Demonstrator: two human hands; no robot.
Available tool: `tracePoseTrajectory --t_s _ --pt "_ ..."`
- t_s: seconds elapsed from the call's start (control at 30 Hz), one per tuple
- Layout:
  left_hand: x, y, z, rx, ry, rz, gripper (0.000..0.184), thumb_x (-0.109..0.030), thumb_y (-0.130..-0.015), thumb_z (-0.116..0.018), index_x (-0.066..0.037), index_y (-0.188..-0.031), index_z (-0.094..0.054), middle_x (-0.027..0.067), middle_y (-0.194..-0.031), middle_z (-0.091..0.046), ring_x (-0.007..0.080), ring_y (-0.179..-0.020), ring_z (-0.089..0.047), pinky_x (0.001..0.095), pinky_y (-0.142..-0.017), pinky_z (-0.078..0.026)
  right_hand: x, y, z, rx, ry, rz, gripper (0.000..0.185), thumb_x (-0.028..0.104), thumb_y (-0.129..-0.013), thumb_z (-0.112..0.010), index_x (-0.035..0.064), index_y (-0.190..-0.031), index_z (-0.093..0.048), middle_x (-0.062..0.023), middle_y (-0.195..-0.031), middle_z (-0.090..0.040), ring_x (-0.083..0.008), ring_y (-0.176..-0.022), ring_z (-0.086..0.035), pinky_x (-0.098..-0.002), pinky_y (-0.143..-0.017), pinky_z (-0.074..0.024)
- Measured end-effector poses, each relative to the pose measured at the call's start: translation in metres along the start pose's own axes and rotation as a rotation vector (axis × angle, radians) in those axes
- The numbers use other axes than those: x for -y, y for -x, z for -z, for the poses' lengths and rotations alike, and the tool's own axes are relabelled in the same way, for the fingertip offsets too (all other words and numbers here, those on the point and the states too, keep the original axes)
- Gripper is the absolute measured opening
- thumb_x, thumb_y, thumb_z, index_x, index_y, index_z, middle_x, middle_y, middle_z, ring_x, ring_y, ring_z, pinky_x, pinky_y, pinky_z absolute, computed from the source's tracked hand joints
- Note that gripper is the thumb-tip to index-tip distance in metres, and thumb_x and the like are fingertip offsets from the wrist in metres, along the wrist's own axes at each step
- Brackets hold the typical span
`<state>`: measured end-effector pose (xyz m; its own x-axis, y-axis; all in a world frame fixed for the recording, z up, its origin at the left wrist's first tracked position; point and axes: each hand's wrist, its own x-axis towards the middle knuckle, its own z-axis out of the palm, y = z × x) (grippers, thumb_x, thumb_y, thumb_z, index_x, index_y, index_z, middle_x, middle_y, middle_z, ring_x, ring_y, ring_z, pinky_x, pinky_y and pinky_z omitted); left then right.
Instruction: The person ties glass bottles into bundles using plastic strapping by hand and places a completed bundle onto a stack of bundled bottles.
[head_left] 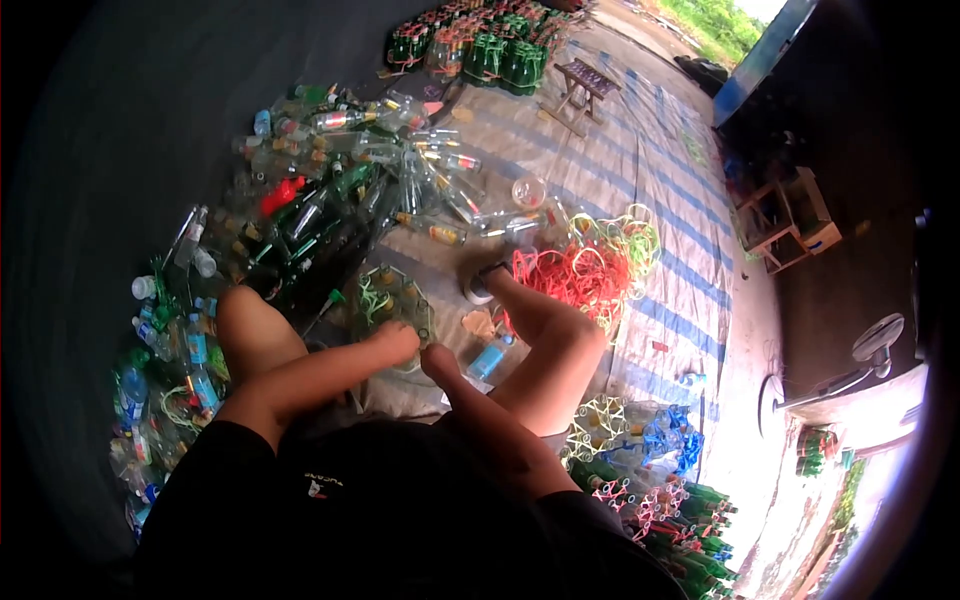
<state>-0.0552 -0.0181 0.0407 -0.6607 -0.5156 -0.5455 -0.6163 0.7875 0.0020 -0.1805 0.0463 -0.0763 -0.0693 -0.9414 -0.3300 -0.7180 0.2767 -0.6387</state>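
Between my legs stands a bundle of clear glass bottles, with light green plastic strap lying on its left side. My left hand is closed at the near edge of this bundle. Close beside it on the right, my right hand is also closed. The fingertips of both are turned away, so what they grip is hidden. A small blue-labelled plastic bottle lies right of my right hand. Left of the bundle there is a green-topped item.
Loose glass bottles are heaped ahead and left, plastic bottles beside my left knee. A tangle of red strap lies beyond my right knee. Strapped bottle bundles stand at the back, others at lower right. A stool stands on the striped tarp.
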Motion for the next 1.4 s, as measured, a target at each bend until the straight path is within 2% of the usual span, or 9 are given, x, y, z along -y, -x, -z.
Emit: tracePoseTrajectory --t_s 0.3,0.47,0.73,0.8,0.87,0.93,1.1,1.27,1.4 --pt "0.013 0.002 0.007 -0.049 -0.103 -0.037 0.024 -0.022 -0.081 -0.066 -0.009 -0.1 -0.074 0.0114 -0.106 -0.069 0.0291 -0.104 -0.065 0.0403 -0.085 -0.053 -0.02 -0.012 -0.023 -0.103 -0.079 0.019 0.04 0.037 -0.091 -0.052 0.0003 -0.087 -0.067 -0.0244 -0.084 -0.067 -0.043 -0.081 -0.064 -0.049 -0.07 -0.05" --pt "0.026 0.005 0.009 0.01 -0.052 -0.03 0.03 -0.029 -0.082 -0.067 -0.007 -0.101 -0.073 0.0139 -0.108 -0.07 0.0298 -0.103 -0.066 0.0413 -0.085 -0.054 -0.024 -0.02 -0.029 -0.064 -0.288 -0.052 0.029 0.028 -0.084 -0.06 -0.0003 -0.089 -0.067 -0.0138 -0.069 -0.063 -0.0234 -0.061 -0.059 -0.0403 -0.057 -0.0443" --pt "0.062 0.007 0.005 -0.021 0.173 -0.002 0.025 -0.015 -0.077 -0.058 -0.005 -0.093 -0.073 0.0163 -0.096 -0.071 0.035 -0.092 -0.068 0.0446 -0.08 -0.054 0.008 0.001 0.006 0.126 -0.509 -0.207 0.028 0.027 -0.083 -0.06 0.0002 -0.086 -0.067 -0.0112 -0.067 -0.059 -0.0216 -0.055 -0.052 -0.0383 -0.051 -0.0408" --pt "0.072 -0.003 -0.005 -0.03 0.207 -0.076 0.023 -0.015 -0.076 -0.058 -0.004 -0.089 -0.073 0.0186 -0.09 -0.07 0.0373 -0.087 -0.067 0.0468 -0.076 -0.054 -0.01 -0.01 -0.014 0.144 -0.453 -0.032 0.022 0.023 -0.082 -0.061 0.0016 -0.087 -0.065 -0.008 -0.064 -0.054 -0.021 -0.051 -0.05 -0.0379 -0.047 -0.0389" --pt "0.08 -0.001 0.004 -0.028 0.245 -0.131 0.02 -0.016 -0.074 -0.061 -0.003 -0.082 -0.072 0.0199 -0.084 -0.069 0.0383 -0.081 -0.067 0.0471 -0.073 -0.053 0.01 -0.004 -0.003 0.23 -0.829 -0.394 0.017 0.018 -0.083 -0.062 0.0033 -0.09 -0.061 -0.006 -0.064 -0.05 -0.0193 -0.05 -0.047 -0.0363 -0.045 -0.0379" --pt "0.089 -0.001 0.004 -0.011 0.408 -0.178 0.02 -0.019 -0.073 -0.065 -0.002 -0.078 -0.071 0.0198 -0.08 -0.068 0.0382 -0.077 -0.066 0.0464 -0.07 -0.052 0.02 0.001 0.006 0.264 -0.88 -0.436 0.015 0.016 -0.083 -0.063 0.0044 -0.091 -0.058 -0.0046 -0.066 -0.048 -0.0177 -0.048 -0.045 -0.0354 -0.043 -0.0366" --pt "0.104 -0.01 -0.009 -0.008 0.638 -0.226 0.018 -0.019 -0.074 -0.065 -0.001 -0.076 -0.069 0.0163 -0.075 -0.068 0.0313 -0.066 -0.064 0.0422 -0.062 -0.05 0.029 0.005 0.009 0.282 -0.896 -0.38 0.016 0.018 -0.083 -0.063 0.0034 -0.09 -0.059 -0.0053 -0.065 -0.047 -0.0178 -0.048 -0.044 -0.0358 -0.042 -0.0346" --pt "0.102 -0.001 -0.001 0.125 0.969 0.026 0.016 -0.016 -0.082 -0.063 -0.003 -0.091 -0.064 0.0081 -0.072 -0.067 0.0188 -0.06 -0.06 0.0357 -0.058 -0.047 0.035 0.004 0.01 0.274 -0.878 -0.416 0.018 0.021 -0.082 -0.061 0.0042 -0.088 -0.06 -0.0066 -0.06 -0.047 -0.0197 -0.046 -0.044 -0.0363 -0.043 -0.0344" --pt "0.101 -0.004 -0.012 0.003 0.856 -0.052 0.015 -0.016 -0.086 -0.06 -0.003 -0.094 -0.061 0.0092 -0.072 -0.065 0.0202 -0.061 -0.061 0.0373 -0.057 -0.046 0.037 0.004 0.011 0.274 -0.881 -0.442 0.014 0.018 -0.083 -0.062 0.0055 -0.088 -0.057 -0.0045 -0.059 -0.042 -0.0186 -0.046 -0.041 -0.0356 -0.042 -0.0317"
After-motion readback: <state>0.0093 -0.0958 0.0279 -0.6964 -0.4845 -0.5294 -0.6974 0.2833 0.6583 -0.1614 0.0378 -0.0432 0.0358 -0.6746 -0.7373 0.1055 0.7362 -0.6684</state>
